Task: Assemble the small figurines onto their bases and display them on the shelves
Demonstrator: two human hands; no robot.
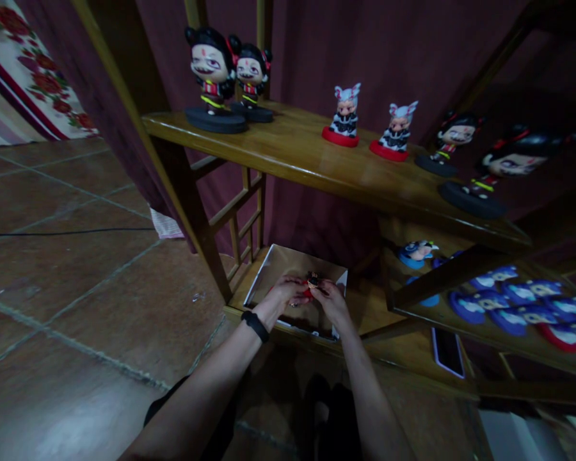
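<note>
Both my hands are over a shallow open cardboard box (pixel 278 266) on the lowest shelf. Between them is a small dark-topped figurine (pixel 313 280) with some red showing beside it. My left hand (pixel 287 293), with a black band at the wrist, is closed on the figurine from the left. From the other side, my right hand (pixel 332 301) grips it with bent fingers. My hands cover most of the figurine, so its lower part is hidden. What else lies in the box is too dim to make out.
The wooden upper shelf (pixel 288 144) bears black-haired figurines (pixel 213 70) and white-haired ones on red bases (pixel 340 136). At right, a middle shelf holds several blue-based figurines (pixel 480 304). A phone (pixel 448 351) lies on the lowest shelf. A shelf post (pixel 173 166) stands at left.
</note>
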